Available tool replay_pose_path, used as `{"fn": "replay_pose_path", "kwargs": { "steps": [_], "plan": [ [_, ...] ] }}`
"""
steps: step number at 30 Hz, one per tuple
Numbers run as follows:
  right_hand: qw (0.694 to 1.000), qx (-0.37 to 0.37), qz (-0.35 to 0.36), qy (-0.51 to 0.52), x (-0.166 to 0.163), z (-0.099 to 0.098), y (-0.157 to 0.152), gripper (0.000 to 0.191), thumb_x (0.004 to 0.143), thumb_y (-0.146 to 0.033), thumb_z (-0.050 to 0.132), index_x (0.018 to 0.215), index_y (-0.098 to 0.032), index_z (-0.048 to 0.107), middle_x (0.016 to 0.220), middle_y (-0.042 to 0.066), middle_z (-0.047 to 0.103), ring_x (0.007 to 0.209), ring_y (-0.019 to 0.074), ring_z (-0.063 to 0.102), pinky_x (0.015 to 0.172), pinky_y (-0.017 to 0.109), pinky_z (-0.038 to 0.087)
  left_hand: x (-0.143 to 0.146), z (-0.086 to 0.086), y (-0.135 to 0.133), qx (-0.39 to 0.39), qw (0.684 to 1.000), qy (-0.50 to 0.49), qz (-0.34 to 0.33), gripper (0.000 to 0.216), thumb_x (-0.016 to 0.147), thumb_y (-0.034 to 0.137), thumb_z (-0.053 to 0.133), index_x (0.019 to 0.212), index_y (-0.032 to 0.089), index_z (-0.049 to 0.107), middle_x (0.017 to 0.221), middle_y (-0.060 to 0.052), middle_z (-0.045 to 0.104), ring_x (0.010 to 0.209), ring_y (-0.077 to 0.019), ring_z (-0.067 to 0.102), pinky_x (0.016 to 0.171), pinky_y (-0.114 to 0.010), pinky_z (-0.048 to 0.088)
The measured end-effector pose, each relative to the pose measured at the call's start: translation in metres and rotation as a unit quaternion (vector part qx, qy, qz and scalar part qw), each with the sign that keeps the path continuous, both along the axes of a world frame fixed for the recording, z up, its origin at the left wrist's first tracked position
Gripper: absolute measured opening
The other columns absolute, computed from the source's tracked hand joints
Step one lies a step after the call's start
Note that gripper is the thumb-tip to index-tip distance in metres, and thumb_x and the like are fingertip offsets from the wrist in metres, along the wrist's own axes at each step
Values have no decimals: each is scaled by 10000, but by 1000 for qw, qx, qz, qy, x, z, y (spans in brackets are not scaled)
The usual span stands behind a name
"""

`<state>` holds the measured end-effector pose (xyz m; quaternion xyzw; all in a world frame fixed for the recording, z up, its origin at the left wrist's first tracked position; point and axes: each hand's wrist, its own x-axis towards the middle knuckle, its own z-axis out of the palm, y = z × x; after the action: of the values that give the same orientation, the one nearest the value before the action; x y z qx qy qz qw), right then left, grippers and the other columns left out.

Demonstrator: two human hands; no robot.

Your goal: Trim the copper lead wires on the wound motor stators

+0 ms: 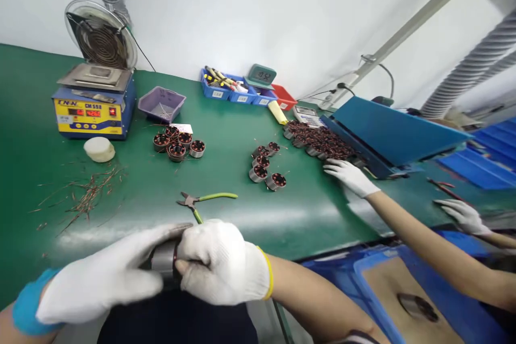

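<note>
Low in the head view, my left hand (100, 277), in a white glove with a blue wristband, is wrapped round a motor stator (162, 259) with a silver metal ring. My right hand (217, 263), in a white glove with a yellow cuff, is closed in a pinch against the stator's dark open end. Its fingers hide whatever they grip there. Just beyond my hands, diagonal cutters (188, 201) with green handles lie spread on the green bench (226, 226). Farther off stand two groups of stators (176, 150) with copper windings, the second group (260, 164) to the right.
At left are a solder pot (91, 113), a white round pad (99, 149), wire scraps (91, 193) and a purple bin (162, 102). Blue bins (241, 95) line the wall. At right, a co-worker's gloved hand (350, 176) touches many stators (318, 140); a blue crate (371, 279) sits below.
</note>
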<state>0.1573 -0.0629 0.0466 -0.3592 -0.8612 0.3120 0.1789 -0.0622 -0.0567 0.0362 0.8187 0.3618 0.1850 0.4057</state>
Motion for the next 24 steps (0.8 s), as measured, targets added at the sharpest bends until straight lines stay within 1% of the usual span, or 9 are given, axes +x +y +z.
{"fn": "replay_pose_path", "kwargs": {
  "steps": [2, 4, 8, 11, 13, 17, 20, 22, 24],
  "plan": [
    [994, 86, 3, -68, 2, -2, 0, 198, 773, -282, 552, 593, -209, 513, 607, -20, 547, 537, 112, 442, 511, 260, 272, 13, 9, 2, 49, 997, 54, -31, 255, 778, 230, 502, 992, 240, 640, 886, -33, 690, 830, -217, 648, 771, -344, 567],
    [988, 122, -13, -92, 4, -7, 0, 169, 772, -291, 561, 626, -207, 551, 619, -9, 566, 542, 123, 452, 516, 268, 262, 23, 10, -2, 172, 979, 110, -3, 128, 768, 199, 536, 835, 226, 642, 818, -25, 660, 749, -202, 618, 858, -445, 538],
    [995, -19, -76, -56, 3, -16, 3, 190, 848, -240, 495, 685, -189, 576, 651, -10, 581, 577, 111, 494, 529, 229, 305, 29, -5, -14, 397, 891, 190, 110, 72, 790, 243, 621, 751, 194, 657, 901, -95, 675, 912, -301, 628, 988, -663, 386],
    [984, -119, -112, -76, 1, -19, 7, 212, 887, -237, 472, 718, -185, 587, 657, -17, 593, 587, 105, 513, 525, 211, 323, 26, -20, -15, 405, 887, 196, 98, 127, 781, 320, 666, 769, 194, 667, 1234, -158, 619, 1170, -412, 539, 993, -702, 349],
    [980, -102, -100, -142, 3, -19, 7, 210, 899, -254, 479, 754, -187, 615, 692, -5, 625, 615, 119, 544, 538, 223, 336, 23, -28, -13, 389, 894, 206, 80, 95, 802, 276, 652, 756, 193, 659, 1215, -137, 639, 1169, -401, 550, 991, -706, 344],
    [966, 133, -98, -197, 12, -16, 1, 264, 856, -340, 599, 1062, -181, 648, 1071, 106, 687, 904, 242, 626, 797, 375, 461, 20, -34, -15, 341, 917, 184, 97, 204, 777, 349, 677, 888, 180, 650, 1033, -113, 692, 1092, -382, 596, 1037, -721, 287],
    [932, 316, -48, -173, 7, -19, -3, 312, 875, -288, 600, 1172, -195, 620, 1249, 128, 639, 1143, 317, 551, 1094, 648, 180, 19, -33, -18, 309, 931, 144, 127, 481, 744, 390, 679, 1127, 116, 581, 1116, -156, 652, 1104, -358, 587, 1102, -643, 286],
    [919, 342, -20, -195, -3, -25, -4, 230, 925, -165, 502, 1081, -230, 658, 1116, 73, 703, 1128, 271, 566, 1143, 644, 29, 20, -34, -18, 302, 934, 141, 130, 487, 782, 299, 631, 1210, 89, 531, 1087, -144, 657, 1044, -305, 613, 1101, -578, 329],
    [921, 319, -7, -224, -12, -30, -2, 309, 930, -86, 423, 948, -244, 687, 947, 33, 730, 1004, 223, 617, 1184, 573, 48, 20, -35, -16, 300, 932, 158, 130, 405, 814, 230, 582, 1198, 105, 546, 982, -102, 673, 947, -262, 630, 1085, -549, 351]
  ]
}}
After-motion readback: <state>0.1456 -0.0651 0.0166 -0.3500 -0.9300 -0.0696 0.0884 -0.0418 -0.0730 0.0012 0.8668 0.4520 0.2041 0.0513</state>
